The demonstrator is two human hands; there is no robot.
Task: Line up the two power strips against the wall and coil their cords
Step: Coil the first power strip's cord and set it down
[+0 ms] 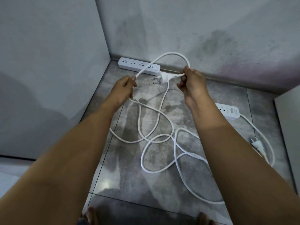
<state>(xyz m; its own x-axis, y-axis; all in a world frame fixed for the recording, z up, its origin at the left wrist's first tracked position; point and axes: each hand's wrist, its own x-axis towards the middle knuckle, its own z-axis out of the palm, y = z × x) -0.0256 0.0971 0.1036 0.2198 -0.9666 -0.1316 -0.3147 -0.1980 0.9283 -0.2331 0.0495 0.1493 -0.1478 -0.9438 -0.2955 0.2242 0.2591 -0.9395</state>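
Printing on the right power strip (228, 111) seems too blurred to read.

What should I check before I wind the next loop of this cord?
1. Left hand grip on the cord: ok, fingers pinch it.
2. Right hand grip on the cord beside the plug: ok.
3. First power strip against the wall: ok.
4. Second power strip against the wall: not ok, it lies out on the floor.
5. Slack on the floor free of knots: cannot tell, strands cross.
6. Second plug and its cord coiled: not ok.
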